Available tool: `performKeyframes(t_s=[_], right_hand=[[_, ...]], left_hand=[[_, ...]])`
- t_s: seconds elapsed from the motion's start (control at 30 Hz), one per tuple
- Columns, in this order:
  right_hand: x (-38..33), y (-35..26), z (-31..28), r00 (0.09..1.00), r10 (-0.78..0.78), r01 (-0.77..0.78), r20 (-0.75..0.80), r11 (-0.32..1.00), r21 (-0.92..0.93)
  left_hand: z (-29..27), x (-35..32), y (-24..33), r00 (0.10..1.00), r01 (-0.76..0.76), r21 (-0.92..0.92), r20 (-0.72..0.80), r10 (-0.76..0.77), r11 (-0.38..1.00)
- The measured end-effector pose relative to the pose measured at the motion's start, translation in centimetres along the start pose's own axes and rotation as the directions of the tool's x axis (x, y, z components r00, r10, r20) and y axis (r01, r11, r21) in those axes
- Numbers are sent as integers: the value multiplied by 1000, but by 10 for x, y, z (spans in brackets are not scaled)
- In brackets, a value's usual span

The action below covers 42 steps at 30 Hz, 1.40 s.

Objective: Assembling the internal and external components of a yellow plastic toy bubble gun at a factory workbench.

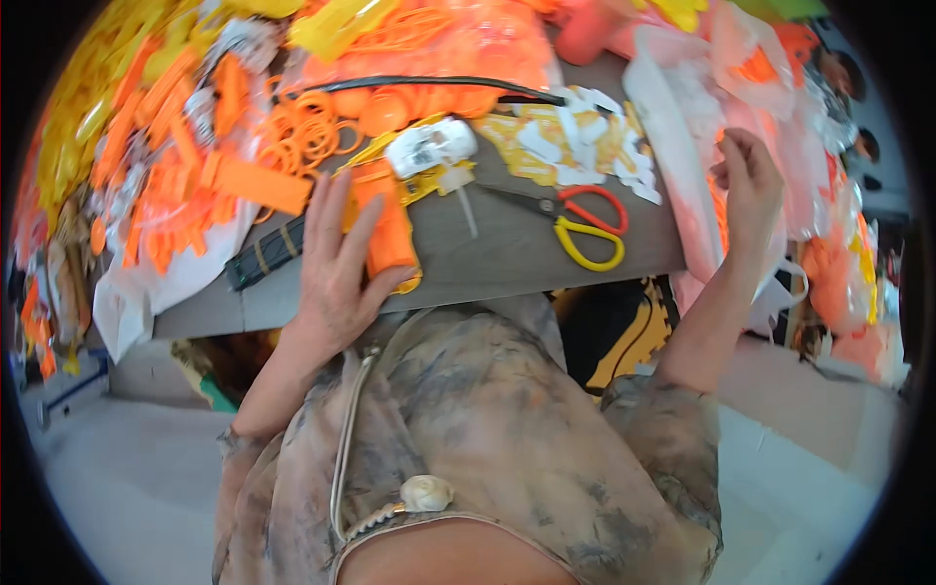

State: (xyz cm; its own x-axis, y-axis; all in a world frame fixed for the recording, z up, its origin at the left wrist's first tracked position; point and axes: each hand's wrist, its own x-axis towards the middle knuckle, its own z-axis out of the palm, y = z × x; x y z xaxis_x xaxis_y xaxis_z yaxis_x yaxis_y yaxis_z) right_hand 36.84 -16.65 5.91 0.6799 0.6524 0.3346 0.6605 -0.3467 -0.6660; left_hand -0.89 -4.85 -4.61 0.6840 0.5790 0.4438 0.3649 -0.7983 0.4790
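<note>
My left hand [336,268] lies with its fingers spread over the left side of an orange plastic piece [390,226] at the table's front edge. A dark green strip-shaped thing [268,252] pokes out beside that hand. Just beyond the orange piece sits a white and yellow part [431,146] with a thin pale stem [468,210]. Over at the right, my right hand [753,185] is raised with fingers curled together, next to a pale plastic bag [673,127] of orange pieces. Whatever its fingertips pinch, if anything, is too small to make out.
Scissors [585,226] with red and yellow handles rest on the grey table [507,268]. White and yellow scraps [570,136] lie behind them. Orange pieces and rings [302,132] pile up at the left. A black cord [439,83] crosses the back, near bagged orange parts [468,44].
</note>
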Motion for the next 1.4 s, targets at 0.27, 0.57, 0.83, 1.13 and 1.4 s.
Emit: performKeyframes(t_s=[0.27, 0.57, 0.83, 1.13, 1.4], right_hand=[[69, 106, -52, 767, 388, -212, 511, 905, -368], [51, 117, -30, 887, 298, -43, 352, 812, -582], [58, 140, -23, 831, 379, -60, 407, 789, -611], [63, 130, -49, 948, 209, -47, 242, 839, -543], [38, 33, -22, 984, 47, -66, 172, 993, 102]], left_hand=[[9, 8, 0, 999, 10, 22, 51, -11, 1000], [11, 14, -4, 998, 8, 36, 58, -10, 999], [12, 13, -4, 1000, 4, 49, 25, -5, 999], [6, 12, -6, 999, -21, -39, -35, 20, 999], [-20, 24, 15, 993, -4, -175, -115, -16, 985]])
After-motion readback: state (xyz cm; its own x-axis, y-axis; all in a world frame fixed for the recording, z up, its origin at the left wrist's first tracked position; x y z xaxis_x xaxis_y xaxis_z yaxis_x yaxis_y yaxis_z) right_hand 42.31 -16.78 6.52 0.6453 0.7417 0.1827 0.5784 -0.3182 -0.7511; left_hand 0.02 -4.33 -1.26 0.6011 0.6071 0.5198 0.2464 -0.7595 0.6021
